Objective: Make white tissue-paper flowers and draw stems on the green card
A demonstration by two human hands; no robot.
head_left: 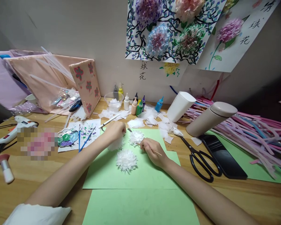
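Note:
My left hand (pixel 115 130) is closed, fingers bent down over the far edge of the green paper (pixel 107 179). What its fingertips hold, if anything, is hidden. Under that wrist a white tissue-paper flower (pixel 116 144) partly shows. My right hand (pixel 154 150) grips a thin wooden stick (pixel 157 152), with its fingers against the right side of a second white paper flower (pixel 135 137). Nearer to me, a third white paper flower (pixel 126 161) lies on the green paper, apart from both hands. A white pen (pixel 109 121) lies just beyond my left wrist.
White tissue squares (pixel 151 117) and several paint bottles (pixel 139 107) lie beyond the hands. To the right are black scissors (pixel 201 162), a phone (pixel 224 157), a tumbler (pixel 210 118) and pipe cleaners (pixel 255 131). Leftward: paintbrushes (pixel 87 139), a palette (pixel 67 137), a glue gun (pixel 15 129).

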